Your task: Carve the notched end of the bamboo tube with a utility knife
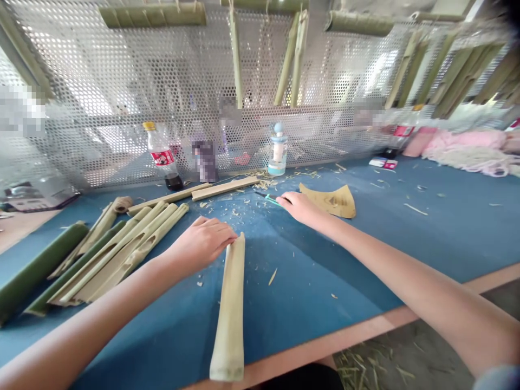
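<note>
The left hand's fingers (226, 235) pinch the far end of a pale split bamboo strip (231, 319). The right hand (299, 207) is closed around a teal-handled knife (273, 200), its dark tip pointing left. The strip runs lengthwise from the left fingertips back toward the person, its wider end at the near edge of the blue table (349, 271). The left hand is nearer to it; the right, with the knife, is beyond the strip's far end and to the right, apart from it. A curled tan sheet (333, 202) lies just beside the right hand; more bamboo pieces (117, 254) lie left.
</note>
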Motion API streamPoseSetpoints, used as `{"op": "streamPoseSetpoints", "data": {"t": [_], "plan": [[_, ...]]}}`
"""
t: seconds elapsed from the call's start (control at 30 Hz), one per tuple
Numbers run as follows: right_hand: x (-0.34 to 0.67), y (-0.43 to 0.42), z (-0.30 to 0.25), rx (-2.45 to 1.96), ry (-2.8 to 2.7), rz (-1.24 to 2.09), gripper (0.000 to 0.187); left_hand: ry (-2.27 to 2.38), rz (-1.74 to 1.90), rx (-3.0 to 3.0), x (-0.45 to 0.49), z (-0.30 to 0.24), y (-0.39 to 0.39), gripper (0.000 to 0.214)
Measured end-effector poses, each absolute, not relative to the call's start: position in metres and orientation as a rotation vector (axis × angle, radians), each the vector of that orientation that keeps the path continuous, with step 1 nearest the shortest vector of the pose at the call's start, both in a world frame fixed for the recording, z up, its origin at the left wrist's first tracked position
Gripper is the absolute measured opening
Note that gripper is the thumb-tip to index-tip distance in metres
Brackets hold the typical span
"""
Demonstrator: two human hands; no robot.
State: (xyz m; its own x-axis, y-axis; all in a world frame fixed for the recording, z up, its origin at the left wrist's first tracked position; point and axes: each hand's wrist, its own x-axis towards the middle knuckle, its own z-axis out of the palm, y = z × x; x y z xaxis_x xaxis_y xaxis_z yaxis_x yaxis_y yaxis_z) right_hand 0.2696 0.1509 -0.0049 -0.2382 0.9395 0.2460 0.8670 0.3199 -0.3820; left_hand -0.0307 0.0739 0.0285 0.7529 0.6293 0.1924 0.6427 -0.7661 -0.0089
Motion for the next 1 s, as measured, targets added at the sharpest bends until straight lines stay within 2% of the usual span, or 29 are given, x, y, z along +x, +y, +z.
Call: {"op": "streamPoseSetpoints", "data": {"t": [0.2, 0.47, 0.57, 0.67, 0.87, 0.93, 1.0], "plan": [[0.263, 0.143, -0.002, -1.537, -2.031, 0.555, 0.046, -1.033, -0.173, -2.783, -0.027, 0.020, 0.069, 0.021], [0.251, 0.136, -0.002, -1.343, -1.864, 1.000, 0.023, -1.019, -0.185, -2.696, -0.022, 0.035, 0.049, 0.032], [0.252, 0.139, -0.003, -1.317, -1.827, 1.090, 0.019, -0.729, -0.194, -2.999, -0.017, 0.044, 0.023, 0.028], [0.254, 0.141, -0.002, -1.289, -1.834, 1.154, 0.022, -0.359, -0.105, -3.284, -0.014, 0.040, -0.003, 0.041], [0.246, 0.123, 0.019, -1.246, -1.933, 1.092, 0.047, -0.408, -0.254, -3.282, -0.019, 0.028, -0.016, 0.034], [0.238, 0.107, 0.023, -1.242, -2.086, 0.924, 0.049, -0.344, -0.277, -3.272, -0.023, 0.027, -0.014, 0.036], [0.227, 0.089, 0.023, -1.216, -2.327, 0.619, 0.043, -0.272, -0.337, -3.300, -0.027, 0.019, -0.012, 0.040]]}}
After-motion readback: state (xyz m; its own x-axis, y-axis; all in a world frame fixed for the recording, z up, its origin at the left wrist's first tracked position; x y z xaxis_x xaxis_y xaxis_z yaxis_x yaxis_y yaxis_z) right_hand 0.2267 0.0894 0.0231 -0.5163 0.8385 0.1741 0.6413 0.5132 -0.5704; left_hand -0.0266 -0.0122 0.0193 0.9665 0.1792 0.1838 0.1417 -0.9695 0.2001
